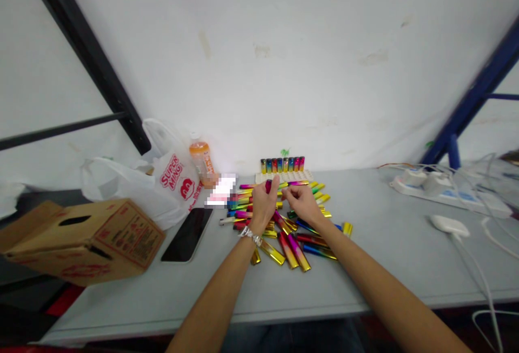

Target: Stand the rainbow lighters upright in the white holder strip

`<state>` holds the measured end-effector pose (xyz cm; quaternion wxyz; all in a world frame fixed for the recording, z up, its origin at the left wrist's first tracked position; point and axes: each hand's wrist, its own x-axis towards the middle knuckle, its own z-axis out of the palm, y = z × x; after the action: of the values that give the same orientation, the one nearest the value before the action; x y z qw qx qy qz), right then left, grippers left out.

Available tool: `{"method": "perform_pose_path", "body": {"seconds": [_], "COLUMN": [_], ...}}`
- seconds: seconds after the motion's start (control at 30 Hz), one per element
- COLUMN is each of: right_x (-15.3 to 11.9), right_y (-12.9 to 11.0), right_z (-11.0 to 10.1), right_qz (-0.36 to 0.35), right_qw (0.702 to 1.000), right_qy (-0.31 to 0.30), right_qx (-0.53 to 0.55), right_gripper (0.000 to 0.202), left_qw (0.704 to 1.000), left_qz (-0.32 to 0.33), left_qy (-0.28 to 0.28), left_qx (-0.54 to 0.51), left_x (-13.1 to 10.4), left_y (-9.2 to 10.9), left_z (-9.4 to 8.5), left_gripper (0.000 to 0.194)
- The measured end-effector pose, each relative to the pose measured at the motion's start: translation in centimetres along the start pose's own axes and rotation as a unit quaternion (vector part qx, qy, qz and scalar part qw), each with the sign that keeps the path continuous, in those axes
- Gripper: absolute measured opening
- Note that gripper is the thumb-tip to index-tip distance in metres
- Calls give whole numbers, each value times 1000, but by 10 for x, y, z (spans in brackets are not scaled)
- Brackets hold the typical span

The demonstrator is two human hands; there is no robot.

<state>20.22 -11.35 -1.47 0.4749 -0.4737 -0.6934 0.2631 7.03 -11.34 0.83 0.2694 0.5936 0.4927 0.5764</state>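
My left hand (pixel 264 205), a metal bracelet at its wrist, is closed around a lighter (pixel 268 185) whose dark magenta top shows between thumb and fingers. Close beside it, my right hand (pixel 303 202) has its fingers curled and pinched together; whether anything small is in them is hidden. Under and around both hands lies a loose pile of shiny lighters (pixel 299 253) in gold, pink, red and blue. Behind the hands, a row of lighters (pixel 285 165) stands upright in a pale slotted tray (pixel 261 178) against the wall.
To the left are a phone (pixel 187 235), an open cardboard box (pixel 117 239), a white plastic bag (pixel 172 185) and an orange drink bottle (pixel 201 161). On the right lie a power strip (pixel 454 193) and a white charger (pixel 450 226) with cables. A pixelated patch covers something beside the bottle.
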Motion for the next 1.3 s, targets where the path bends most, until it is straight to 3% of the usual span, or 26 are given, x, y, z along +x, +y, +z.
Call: {"method": "perform_pose_path", "body": {"seconds": [0.4,0.63,0.8,1.0,1.17,1.3], "right_x": [1,0,-1,1,3,3], "right_y": [5,1,2,9,15,10], "right_z": [1,-1,0,5,6,3], "right_qz": [0,2,-2,-9,-7,5], "right_qw": [1000,1000,999,998,998,998], "right_qy": [-25,-27,-40,-50,-50,-57], "right_qx": [-1,-7,-13,-43,-46,-36], "right_gripper": [33,35,31,30,35,35], "left_qw": [997,994,988,974,957,921], "left_qz": [-10,-45,25,71,146,220], "left_qy": [-27,-90,-150,-214,-232,-275], "left_qx": [77,-42,-19,-20,94,164], "left_x": [3,9,22,54,91,116], "left_y": [-11,-15,-21,-24,-7,5], "left_z": [5,-5,-3,17,46,73], "left_gripper": [41,56,40,31,20,20]}}
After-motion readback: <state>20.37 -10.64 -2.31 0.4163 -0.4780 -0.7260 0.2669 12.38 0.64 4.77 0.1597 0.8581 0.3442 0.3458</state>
